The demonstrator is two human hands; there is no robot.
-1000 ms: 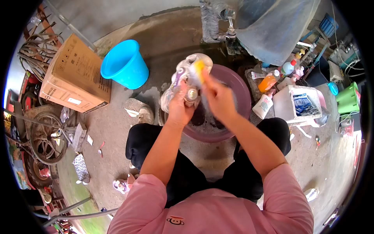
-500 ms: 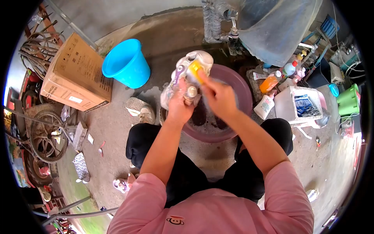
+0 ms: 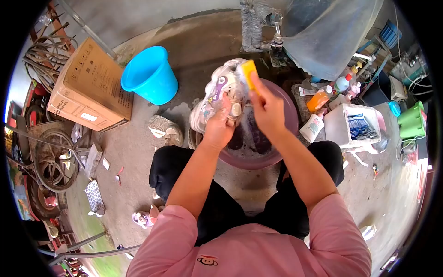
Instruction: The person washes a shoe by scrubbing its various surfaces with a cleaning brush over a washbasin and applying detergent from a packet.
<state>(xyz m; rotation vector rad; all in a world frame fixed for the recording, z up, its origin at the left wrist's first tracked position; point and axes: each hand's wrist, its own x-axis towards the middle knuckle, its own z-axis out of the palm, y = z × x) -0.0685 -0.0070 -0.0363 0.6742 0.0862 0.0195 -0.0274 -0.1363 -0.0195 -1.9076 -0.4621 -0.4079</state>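
Note:
A wet white sneaker [image 3: 210,104] with purple trim is tilted over the left side of a mauve basin [image 3: 289,106]. My left hand [image 3: 220,128] is closed around it near the opening. In my right hand [image 3: 267,107] is a yellow scrub brush [image 3: 249,73], its pale bristles against the sneaker's far right side. Foamy water and dark, elongated shapes [image 3: 258,138] lie in the basin; I cannot tell exactly what those are.
A blue bucket [image 3: 154,78] and a cardboard box [image 3: 87,87] stand to the left. Another pale shoe [image 3: 172,135] is on the floor left of the basin. Bottles, including an orange one [image 3: 318,100], and a white tub [image 3: 339,127] stand right. A tap [image 3: 277,39] is behind.
My right hand and the brush have shifted from the sneaker's middle up and right to its far edge. The sneaker has turned slightly in my left hand.

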